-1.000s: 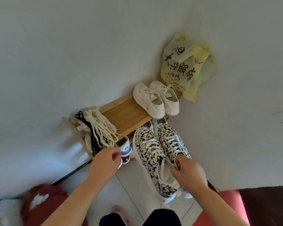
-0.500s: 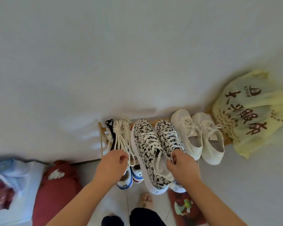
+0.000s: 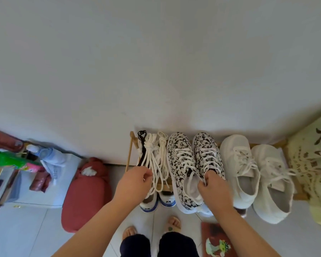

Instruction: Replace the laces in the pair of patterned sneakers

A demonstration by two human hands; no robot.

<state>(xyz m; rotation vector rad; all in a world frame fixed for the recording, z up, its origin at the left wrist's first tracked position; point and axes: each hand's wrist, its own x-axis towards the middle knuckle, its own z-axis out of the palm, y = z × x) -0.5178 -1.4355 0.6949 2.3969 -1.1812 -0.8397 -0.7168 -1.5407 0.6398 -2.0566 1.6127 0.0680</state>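
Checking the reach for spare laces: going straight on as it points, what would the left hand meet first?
Most likely the bundle of white laces hanging on the rack, right ahead of the left hand; whether it touches them is unclear.

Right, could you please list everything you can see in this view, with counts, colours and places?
patterned sneakers: 2, black-and-white, on the rack, centre.
white sneakers: 2, white, on the rack, right of the patterned pair.
spare laces: several bundles, cream-white plus one black, rack's left end.
shoe rack: 1, light wood, against the wall.
blue-and-white shoes: 2, below the laces.
plastic bag: 1, pale yellow, dark print, far right.
cloth bundle: 1, red, floor left of the rack.
mat: 1, red, cartoon print, floor.
clutter: mixed colours, far left, too blurred to name.
left hand: pinches the spare laces.
right hand: grips the patterned sneakers at their openings.
feet: 2, in sandals, bottom centre.
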